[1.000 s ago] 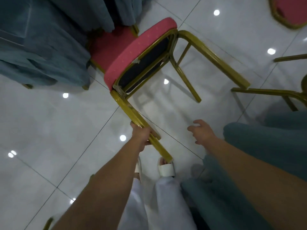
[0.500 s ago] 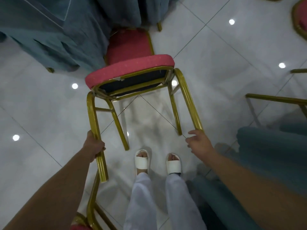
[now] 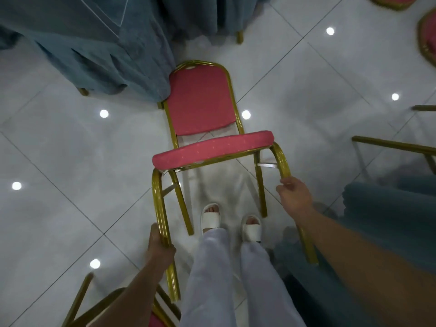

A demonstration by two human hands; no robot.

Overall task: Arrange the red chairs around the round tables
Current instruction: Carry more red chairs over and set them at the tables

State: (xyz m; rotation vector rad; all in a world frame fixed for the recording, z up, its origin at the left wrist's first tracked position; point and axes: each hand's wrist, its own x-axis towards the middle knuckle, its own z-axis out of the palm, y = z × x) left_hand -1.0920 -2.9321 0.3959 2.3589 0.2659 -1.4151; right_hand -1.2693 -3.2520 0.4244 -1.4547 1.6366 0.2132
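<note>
- Gripping the red chair (image 3: pixel 212 149) by two of its gold legs, I hold it tipped back, with the legs pointing at me.
- My left hand (image 3: pixel 160 246) wraps the left leg low down, and my right hand (image 3: pixel 295 197) curls over the right leg higher up. I judge this uneven hold helps me steer the chair.
- Its backrest sits low at the hem of the teal tablecloth (image 3: pixel 106 55); I cannot tell whether they touch.
- It probably wants standing upright, facing that table.

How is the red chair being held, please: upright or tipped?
The red chair is tipped back: legs point toward the person, left hand and right hand gripping one each.
</note>
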